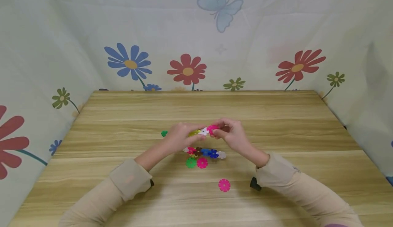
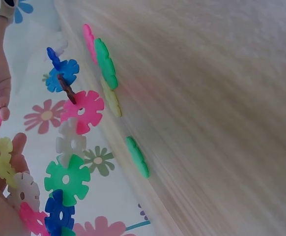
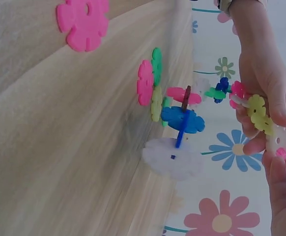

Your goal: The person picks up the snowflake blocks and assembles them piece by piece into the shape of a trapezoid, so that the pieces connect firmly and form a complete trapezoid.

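A chain of interlocking snowflake discs in many colours hangs from my left hand (image 1: 179,136), which grips it around the yellow discs (image 3: 257,112). The chain loops down and its lower run, with a blue disc (image 1: 205,152) and a translucent white disc (image 3: 172,158) at the end, hangs close over the table. With thumb and fingers, my right hand (image 1: 235,137) pinches a pink disc (image 1: 212,129). That pink disc overlaps a white disc (image 1: 203,131) at the chain's upper end, both hands nearly meeting there. My left palm hides part of the chain.
Loose discs lie on the wooden table (image 1: 276,118): a green one (image 1: 191,163) beside a pink one (image 1: 202,163), another pink one (image 1: 224,185) nearer me, a yellow one (image 2: 111,100) and a small-looking green one (image 1: 164,133) left of my hand. Flowered cloth (image 1: 165,22) surrounds the table.
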A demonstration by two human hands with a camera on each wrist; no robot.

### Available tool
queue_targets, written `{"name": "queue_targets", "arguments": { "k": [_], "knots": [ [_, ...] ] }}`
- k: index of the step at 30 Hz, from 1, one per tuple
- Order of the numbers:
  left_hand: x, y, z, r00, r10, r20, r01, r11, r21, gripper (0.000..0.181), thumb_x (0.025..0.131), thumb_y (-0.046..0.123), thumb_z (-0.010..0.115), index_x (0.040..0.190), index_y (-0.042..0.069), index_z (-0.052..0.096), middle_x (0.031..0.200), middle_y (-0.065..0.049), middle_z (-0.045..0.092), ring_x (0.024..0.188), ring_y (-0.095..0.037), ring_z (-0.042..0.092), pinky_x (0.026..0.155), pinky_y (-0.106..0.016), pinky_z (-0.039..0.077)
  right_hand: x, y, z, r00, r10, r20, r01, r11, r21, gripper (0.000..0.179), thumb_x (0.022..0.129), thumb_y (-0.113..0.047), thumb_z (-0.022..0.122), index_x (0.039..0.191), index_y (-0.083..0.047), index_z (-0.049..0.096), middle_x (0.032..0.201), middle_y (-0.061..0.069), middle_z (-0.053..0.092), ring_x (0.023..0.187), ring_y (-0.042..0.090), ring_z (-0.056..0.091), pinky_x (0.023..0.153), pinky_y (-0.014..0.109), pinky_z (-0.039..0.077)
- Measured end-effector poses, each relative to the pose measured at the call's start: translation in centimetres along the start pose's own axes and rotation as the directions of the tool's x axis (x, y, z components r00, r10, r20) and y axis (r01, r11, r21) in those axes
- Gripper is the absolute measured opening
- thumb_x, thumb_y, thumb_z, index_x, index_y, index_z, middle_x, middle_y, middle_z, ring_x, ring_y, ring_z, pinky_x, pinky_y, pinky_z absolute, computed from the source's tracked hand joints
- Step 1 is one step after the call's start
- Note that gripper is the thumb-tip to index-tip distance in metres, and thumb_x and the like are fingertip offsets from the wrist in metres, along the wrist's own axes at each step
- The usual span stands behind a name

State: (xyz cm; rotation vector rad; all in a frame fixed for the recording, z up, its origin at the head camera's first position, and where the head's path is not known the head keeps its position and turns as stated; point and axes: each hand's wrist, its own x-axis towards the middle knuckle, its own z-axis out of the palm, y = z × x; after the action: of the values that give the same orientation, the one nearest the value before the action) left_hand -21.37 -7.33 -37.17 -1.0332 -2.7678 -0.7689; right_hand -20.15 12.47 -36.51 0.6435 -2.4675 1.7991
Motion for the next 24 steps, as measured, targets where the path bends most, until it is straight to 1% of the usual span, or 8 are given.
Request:
{"name": "queue_targets", "arguments": {
  "k": [3,5,8,12,15,19,21,24],
  "knots": [
    [0.05,-0.03,0.07,1.0,-0.003,-0.009,0.003,1.0,-0.005,0.04,0.082,0.039,0.057,0.115,0.016,0.061,0.104,-0.003,0.066,0.093,-0.016,0.062,0.072,-0.027,0.049,-0.05,0.08,0.1,1.0,0.009,-0.013,-0.009,1.0,0.03,0.013,0.079,0.008,0.059,0.091,0.01,0.061,0.08,0.024,0.062,0.064,0.015,0.063,0.058,0.025,0.053],
    [0.04,-0.12,0.13,1.0,0.012,-0.01,-0.012,1.0,-0.001,0.039,0.082,0.039,0.058,0.113,0.015,0.061,0.105,-0.003,0.066,0.094,-0.016,0.062,0.076,-0.029,0.05,-0.04,0.15,0.06,1.0,0.001,-0.003,-0.001,1.0,0.029,0.011,0.078,0.008,0.059,0.089,0.01,0.06,0.08,0.024,0.062,0.063,0.016,0.063,0.058,0.025,0.053],
    [-0.06,-0.28,0.13,0.999,0.05,-0.016,-0.05,0.999,0.018,0.039,0.081,0.038,0.059,0.112,0.014,0.062,0.105,-0.003,0.065,0.095,-0.016,0.062,0.078,-0.031,0.05,0.05,0.21,-0.09,0.999,-0.012,0.033,0.011,1.0,0.022,0.009,0.078,0.01,0.058,0.086,0.01,0.06,0.079,0.025,0.062,0.063,0.024,0.063,0.057,0.026,0.053],
    [-0.14,-0.31,-0.03,0.994,0.11,-0.012,-0.109,0.991,0.074,0.04,0.08,0.039,0.06,0.111,0.014,0.063,0.099,-0.002,0.068,0.083,-0.014,0.063,0.068,-0.025,0.049,0.29,0.06,-0.29,0.995,-0.011,0.099,0.011,1.0,0.006,0.008,0.077,0.012,0.058,0.084,0.01,0.061,0.077,0.024,0.062,0.063,0.029,0.062,0.057,0.026,0.053],
    [-0.08,-0.22,-0.19,0.992,0.125,-0.003,-0.124,0.988,0.092,0.041,0.08,0.04,0.06,0.111,0.014,0.063,0.096,-0.002,0.068,0.077,-0.013,0.062,0.062,-0.021,0.046,0.47,-0.02,-0.38,0.992,0.013,0.125,-0.012,1.0,-0.005,0.008,0.077,0.011,0.057,0.084,0.009,0.061,0.077,0.023,0.061,0.064,0.028,0.062,0.058,0.029,0.053],
    [0.06,-0.22,-0.29,0.996,0.084,0.021,-0.085,0.994,0.074,0.042,0.082,0.042,0.057,0.113,0.014,0.061,0.101,-0.003,0.067,0.087,-0.016,0.063,0.07,-0.026,0.05,0.64,-0.12,-0.47,0.989,0.057,0.136,-0.055,0.998,-0.02,0.012,0.079,0.008,0.057,0.09,0.009,0.06,0.08,0.021,0.06,0.068,0.029,0.063,0.061,0.033,0.054],
    [0.14,-0.26,-0.33,0.997,0.059,0.039,-0.061,0.996,0.065,0.043,0.084,0.042,0.055,0.115,0.014,0.06,0.104,-0.003,0.066,0.092,-0.017,0.063,0.075,-0.029,0.05,0.75,-0.16,-0.5,0.987,0.067,0.145,-0.063,0.997,-0.038,0.017,0.08,0.007,0.056,0.097,0.008,0.059,0.08,0.021,0.06,0.07,0.03,0.063,0.062,0.032,0.054],
    [0.33,-0.29,-0.52,0.998,0.015,0.067,-0.018,0.999,0.04,0.044,0.085,0.043,0.053,0.119,0.015,0.057,0.103,-0.004,0.066,0.084,-0.016,0.064,0.073,-0.027,0.05,0.92,-0.13,-0.59,0.984,0.089,0.153,-0.083,0.996,-0.045,0.028,0.081,0.006,0.055,0.109,0.005,0.055,0.081,0.02,0.059,0.072,0.032,0.063,0.063,0.031,0.054]
  ]
}}
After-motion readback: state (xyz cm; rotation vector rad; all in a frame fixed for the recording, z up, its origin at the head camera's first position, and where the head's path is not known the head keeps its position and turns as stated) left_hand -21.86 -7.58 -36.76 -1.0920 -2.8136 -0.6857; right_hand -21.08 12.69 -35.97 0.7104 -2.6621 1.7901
